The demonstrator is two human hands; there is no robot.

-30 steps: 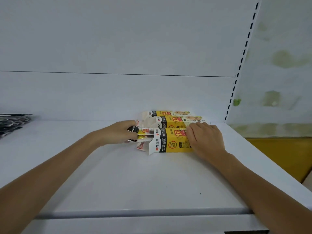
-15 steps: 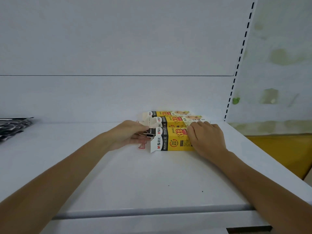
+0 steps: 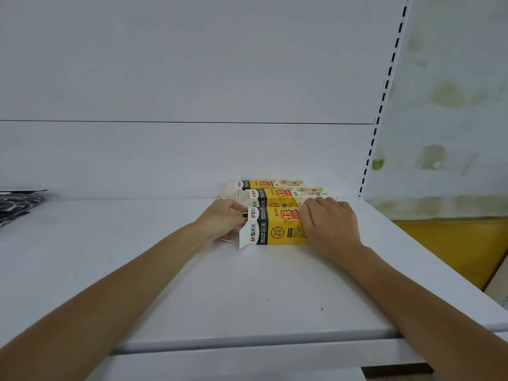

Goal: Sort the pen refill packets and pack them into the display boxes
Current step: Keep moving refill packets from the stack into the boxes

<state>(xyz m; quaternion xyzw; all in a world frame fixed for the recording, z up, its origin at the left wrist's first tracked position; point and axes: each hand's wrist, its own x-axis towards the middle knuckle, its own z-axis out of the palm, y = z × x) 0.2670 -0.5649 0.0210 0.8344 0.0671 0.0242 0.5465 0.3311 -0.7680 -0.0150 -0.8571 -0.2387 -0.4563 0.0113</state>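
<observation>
Though near-hidden, packet (image 3: 244, 214) in left hand (image 3: 224, 220).

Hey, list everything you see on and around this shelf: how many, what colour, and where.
display boxes: three, yellow with black-and-white left ends, side by side at the back of the shelf; the nearest one's left end is open
refill packet: one, only a dark end shows, at the nearest box's open end
loose packets: a pile, black and white, far left of the shelf
shelf: one, white, under it all
slotted upright: one, white with black slots, right of the back panel
wall: one, pale with green stains, far right
left hand: one, pinches the packet at the open end
right hand: one, rests on the nearest box
</observation>
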